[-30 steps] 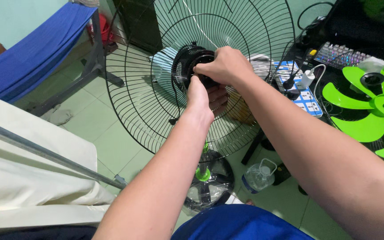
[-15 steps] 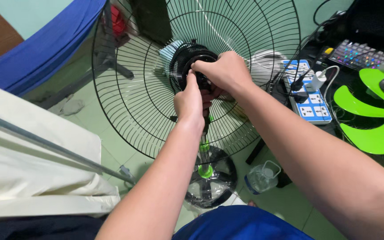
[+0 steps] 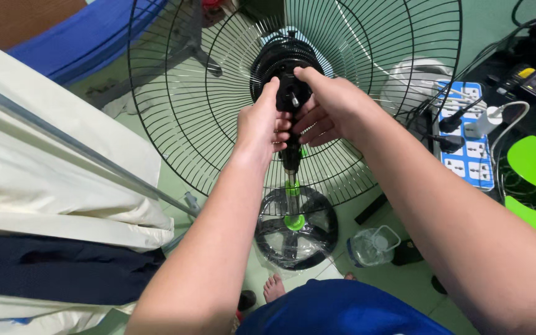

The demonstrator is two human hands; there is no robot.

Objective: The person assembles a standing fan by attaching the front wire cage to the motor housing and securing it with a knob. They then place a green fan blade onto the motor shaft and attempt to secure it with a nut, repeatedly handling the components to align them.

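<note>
both my hands meet at the fan's black hub (image 3: 288, 93), shaft pointing up at me. left hand (image 3: 260, 124) pinches its left edge; right hand (image 3: 333, 108) curls closed over the right, behind it the wire guard (image 3: 187, 124).

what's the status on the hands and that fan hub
Left hand and right hand both gripping the black round plastic fan hub. Bare metal shaft tip showing between thumbs. Black wire fan guard mounted behind; nothing blocking.

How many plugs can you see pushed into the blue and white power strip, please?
2: a black plug at the near left of the power strip, and a white adapter to its right. Cables may hide more.
</note>
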